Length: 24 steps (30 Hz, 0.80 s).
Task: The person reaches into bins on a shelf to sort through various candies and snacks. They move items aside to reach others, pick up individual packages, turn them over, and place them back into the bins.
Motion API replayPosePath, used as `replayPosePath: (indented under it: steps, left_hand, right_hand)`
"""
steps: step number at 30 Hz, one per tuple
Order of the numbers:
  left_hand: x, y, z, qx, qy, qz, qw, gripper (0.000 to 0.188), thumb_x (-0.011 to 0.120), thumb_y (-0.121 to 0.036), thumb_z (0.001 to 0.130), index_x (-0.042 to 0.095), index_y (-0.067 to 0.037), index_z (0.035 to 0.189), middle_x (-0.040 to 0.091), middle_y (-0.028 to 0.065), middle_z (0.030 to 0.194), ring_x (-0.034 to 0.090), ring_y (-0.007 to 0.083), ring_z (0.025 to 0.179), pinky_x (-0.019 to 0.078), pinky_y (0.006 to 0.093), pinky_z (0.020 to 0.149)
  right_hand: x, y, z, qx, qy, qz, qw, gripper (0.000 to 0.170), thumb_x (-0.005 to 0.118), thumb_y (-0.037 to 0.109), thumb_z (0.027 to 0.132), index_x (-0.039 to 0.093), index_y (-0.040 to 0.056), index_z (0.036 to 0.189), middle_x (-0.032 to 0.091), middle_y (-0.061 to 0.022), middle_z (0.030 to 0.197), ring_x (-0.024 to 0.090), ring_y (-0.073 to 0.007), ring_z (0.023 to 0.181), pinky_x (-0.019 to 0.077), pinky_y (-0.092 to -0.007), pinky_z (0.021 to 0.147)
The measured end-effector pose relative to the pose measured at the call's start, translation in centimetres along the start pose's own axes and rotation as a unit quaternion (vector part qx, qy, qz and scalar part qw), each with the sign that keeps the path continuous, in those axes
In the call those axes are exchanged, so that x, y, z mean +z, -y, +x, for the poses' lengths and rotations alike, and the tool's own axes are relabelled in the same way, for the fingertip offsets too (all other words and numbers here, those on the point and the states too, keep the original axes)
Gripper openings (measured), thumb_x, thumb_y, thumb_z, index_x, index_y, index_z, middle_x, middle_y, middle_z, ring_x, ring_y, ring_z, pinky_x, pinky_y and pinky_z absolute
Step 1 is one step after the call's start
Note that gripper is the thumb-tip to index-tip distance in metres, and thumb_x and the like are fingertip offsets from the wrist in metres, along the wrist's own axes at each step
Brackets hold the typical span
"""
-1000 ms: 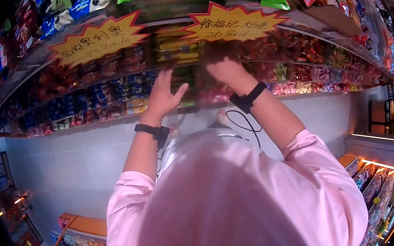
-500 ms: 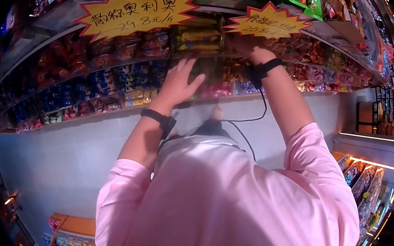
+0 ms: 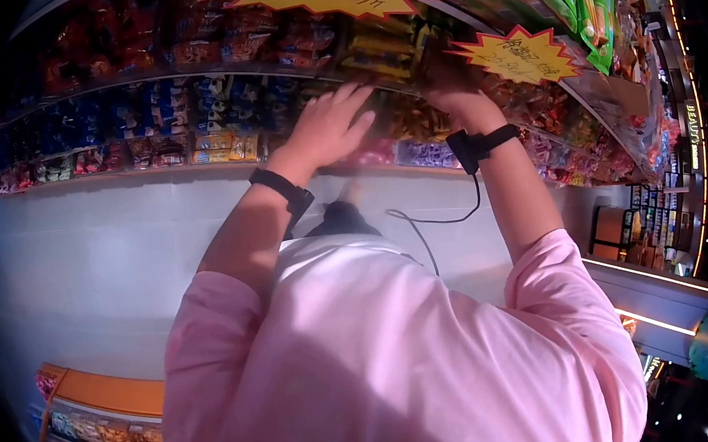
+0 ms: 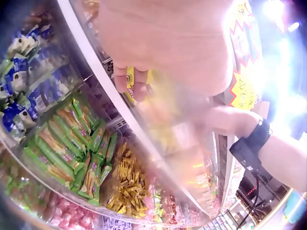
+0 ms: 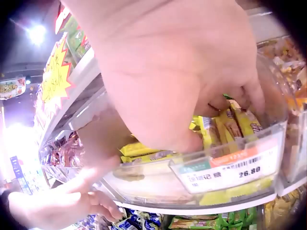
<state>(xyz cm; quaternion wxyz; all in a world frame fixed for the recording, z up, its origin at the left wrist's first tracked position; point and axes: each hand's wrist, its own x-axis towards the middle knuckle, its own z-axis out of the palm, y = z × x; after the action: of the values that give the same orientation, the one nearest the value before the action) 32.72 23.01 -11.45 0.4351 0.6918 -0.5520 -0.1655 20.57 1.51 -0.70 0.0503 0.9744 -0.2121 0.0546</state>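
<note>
In the right wrist view my right hand point(image 5: 177, 72) reaches down into a clear plastic bin point(image 5: 216, 163) of yellow-wrapped snack packets point(image 5: 223, 129). Its bent fingers and thumb lie among the packets, the tips partly hidden; I cannot tell if one is gripped. Yellow packets also show in the head view, left of the blurred right hand point(image 3: 461, 97). My left hand point(image 3: 327, 131) is held out at the shelf front, below and left of those packets, fingers extended and thumb apart. Two of its fingers point(image 4: 139, 86) overlap the yellow packets in the left wrist view.
Below the shelf edge are bins of green-wrapped snack sticks point(image 4: 57, 143), blue packets point(image 4: 36, 91) and gold-wrapped sweets point(image 4: 127, 187). Starburst price signs point(image 3: 519, 55) jut from the shelf front. A black cable point(image 3: 451, 220) hangs from the right wrist camera.
The head view has shifted, so the shelves and signs sit farther right and tilted. Both hands appear farther right in the frame; the right hand stays at the bins and the left stays extended.
</note>
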Motion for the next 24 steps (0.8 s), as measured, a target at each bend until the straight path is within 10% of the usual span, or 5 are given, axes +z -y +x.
replayPosePath:
  steps: [10,20,24]
  left_hand:
    - [-0.2,-0.8,-0.1,-0.009,0.006,0.004,1.000,0.058,0.056,-0.038,0.107,0.050,-0.009,0.156,0.050,0.0213,0.158,0.054,0.0451,0.135,0.0442,0.0520,0.113]
    - [1.1,-1.1,0.0,0.004,-0.058,0.018,0.998,0.052,0.058,-0.033,0.103,0.056,-0.007,0.148,0.053,0.0203,0.153,0.058,0.0458,0.128,0.0481,0.0530,0.108]
    - [1.6,-2.5,0.2,-0.014,-0.067,0.030,0.997,0.056,0.058,-0.030,0.104,0.049,-0.006,0.153,0.049,0.0226,0.156,0.054,0.0468,0.133,0.0461,0.0511,0.112]
  right_hand:
    - [-1.4,1.0,1.0,0.054,0.075,0.016,0.996,0.042,0.063,0.032,0.096,0.070,0.0027,0.125,0.073,-0.0227,0.121,0.069,-0.0410,0.110,0.0537,-0.0511,0.097]
    - [6.5,-1.9,-4.1,0.020,-0.035,0.050,0.998,0.079,0.051,0.045,0.102,0.034,-0.0075,0.158,0.041,-0.0349,0.157,0.040,-0.0523,0.144,0.0305,-0.0534,0.125]
    - [2.2,1.1,-6.7,0.096,0.132,0.142,0.976,0.089,0.057,0.045,0.100,0.025,-0.0073,0.164,0.030,-0.0352,0.166,0.031,-0.0508,0.153,0.0233,-0.0566,0.128]
